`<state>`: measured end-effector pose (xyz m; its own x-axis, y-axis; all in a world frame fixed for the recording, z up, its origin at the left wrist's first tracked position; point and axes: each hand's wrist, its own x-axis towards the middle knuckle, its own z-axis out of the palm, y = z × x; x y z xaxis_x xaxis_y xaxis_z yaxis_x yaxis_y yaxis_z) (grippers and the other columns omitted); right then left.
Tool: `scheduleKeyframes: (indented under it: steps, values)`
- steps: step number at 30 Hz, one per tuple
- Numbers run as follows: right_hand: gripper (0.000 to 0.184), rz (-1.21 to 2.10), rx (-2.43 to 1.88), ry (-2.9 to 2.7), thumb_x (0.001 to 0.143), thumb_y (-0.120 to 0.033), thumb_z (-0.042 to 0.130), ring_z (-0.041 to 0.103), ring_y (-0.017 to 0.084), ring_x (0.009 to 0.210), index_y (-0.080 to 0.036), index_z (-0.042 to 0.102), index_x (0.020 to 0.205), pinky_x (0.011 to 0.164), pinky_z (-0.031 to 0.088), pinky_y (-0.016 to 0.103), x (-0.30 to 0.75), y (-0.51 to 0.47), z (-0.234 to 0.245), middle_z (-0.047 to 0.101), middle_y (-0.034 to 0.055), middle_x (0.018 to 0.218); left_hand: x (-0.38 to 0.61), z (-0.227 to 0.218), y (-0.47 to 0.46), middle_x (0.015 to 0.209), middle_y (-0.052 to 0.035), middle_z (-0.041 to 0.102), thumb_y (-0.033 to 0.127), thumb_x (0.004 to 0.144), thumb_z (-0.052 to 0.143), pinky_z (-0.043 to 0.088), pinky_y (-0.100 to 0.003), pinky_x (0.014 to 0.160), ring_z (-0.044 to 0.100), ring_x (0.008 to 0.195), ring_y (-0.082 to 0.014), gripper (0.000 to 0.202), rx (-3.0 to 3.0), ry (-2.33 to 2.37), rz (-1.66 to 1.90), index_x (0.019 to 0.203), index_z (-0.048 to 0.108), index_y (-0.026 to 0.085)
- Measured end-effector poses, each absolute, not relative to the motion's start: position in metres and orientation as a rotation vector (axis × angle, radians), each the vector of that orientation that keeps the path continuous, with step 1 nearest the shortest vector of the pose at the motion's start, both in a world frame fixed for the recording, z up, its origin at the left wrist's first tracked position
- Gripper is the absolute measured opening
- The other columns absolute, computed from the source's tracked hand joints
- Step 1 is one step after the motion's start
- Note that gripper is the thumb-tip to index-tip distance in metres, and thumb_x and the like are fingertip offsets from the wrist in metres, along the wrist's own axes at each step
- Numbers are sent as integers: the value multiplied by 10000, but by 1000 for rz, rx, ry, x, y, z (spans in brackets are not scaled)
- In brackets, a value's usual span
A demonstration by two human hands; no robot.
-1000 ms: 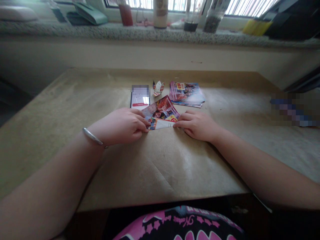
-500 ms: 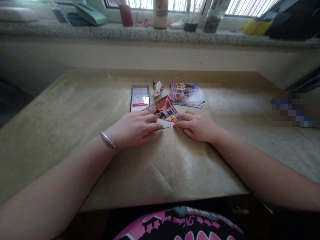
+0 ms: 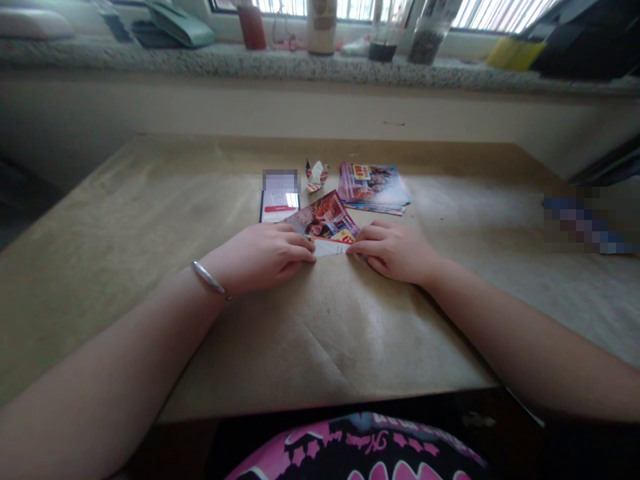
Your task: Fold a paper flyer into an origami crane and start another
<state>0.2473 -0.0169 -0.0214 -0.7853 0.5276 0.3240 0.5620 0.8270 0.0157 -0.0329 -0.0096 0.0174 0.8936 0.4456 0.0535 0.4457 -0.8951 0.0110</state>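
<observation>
A colourful printed flyer (image 3: 327,215) lies on the table, its near edge folded up to show a white strip. My left hand (image 3: 263,259), with a silver bangle at the wrist, holds the left part of this fold, fingers together and pressed onto the paper. At the right end of the strip, my right hand (image 3: 397,252) pinches the paper between thumb and fingers. Just beyond the flyer stands a small folded paper piece (image 3: 317,177) with pointed tips. A phone (image 3: 280,200) with a lit screen lies beyond my left hand.
A stack of similar flyers (image 3: 375,185) lies behind the right hand. The table (image 3: 330,333) meets the wall below a granite sill (image 3: 280,67), where bottles, jars and a yellow item (image 3: 515,53) stand. At far right, a blurred-out bluish object (image 3: 590,223) rests on the table.
My left hand has slid a little to the left along the fold, so more of the white strip shows. The right hand has stayed in place on the flyer.
</observation>
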Motion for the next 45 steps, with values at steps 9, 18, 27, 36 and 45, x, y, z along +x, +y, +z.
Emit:
scheduleKeyframes:
  steps: [9, 18, 27, 36, 45]
  values:
    - [297, -160, -835, -2698, 862, -154, 475, 536, 194, 843, -203, 698, 1051, 714, 415, 310, 247, -18, -21, 669, 78, 959, -40, 27, -6, 1157, 30, 689, 123, 884, 464, 461, -277, 917, 629, 1021, -161, 330, -3084, -809, 39, 1023, 717, 284]
    - [292, -169, -850, -2728, 855, -158, 473, 533, 206, 878, -201, 685, 1050, 744, 414, 317, 247, -17, -22, 663, 82, 989, -45, 22, -3, 1179, 40, 680, 130, 870, 462, 459, -271, 953, 616, 1063, -155, 347, -3108, -904, 88, 1045, 718, 285]
    - [328, -145, -866, -2766, 848, -174, 468, 517, 223, 957, -221, 656, 1112, 771, 413, 342, 229, -24, -18, 628, 97, 1113, -45, 23, -5, 1160, 34, 690, 169, 866, 462, 465, -268, 965, 621, 1045, -159, 338, -3100, -923, 93, 1061, 717, 273]
    - [370, -54, -865, -2756, 800, -118, 476, 541, 222, 981, -216, 663, 1104, 809, 446, 347, 240, -20, -18, 642, 80, 1126, -49, 25, -5, 1143, 59, 695, 164, 868, 461, 491, -258, 915, 641, 1038, -159, 337, -3058, -994, 157, 1025, 729, 297]
    - [339, -47, -900, -2743, 764, -141, 499, 590, 222, 956, -195, 703, 1030, 848, 470, 358, 259, -22, -9, 676, 85, 1098, -46, 28, -7, 1138, 57, 698, 154, 857, 504, 495, -268, 903, 646, 1033, -167, 304, -3057, -1029, 167, 997, 733, 296]
